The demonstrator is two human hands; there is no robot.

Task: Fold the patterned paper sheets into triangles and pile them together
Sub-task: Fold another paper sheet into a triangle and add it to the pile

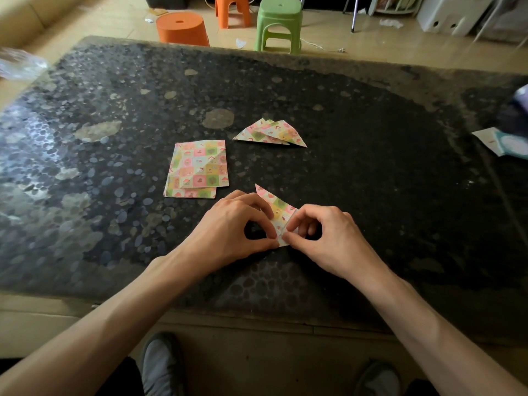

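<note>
A patterned paper sheet, partly folded into a triangle, lies on the dark table near the front middle. My left hand pinches its near corner from the left, and my right hand pinches the same corner from the right. Both hands hide the sheet's lower part. A stack of flat patterned sheets lies just behind my left hand. Farther back sits a small pile of folded triangles.
Behind the table's far edge stand an orange stool, a second orange stool and a green stool. White and blue papers lie at the table's right edge. Crumpled plastic sits at far left.
</note>
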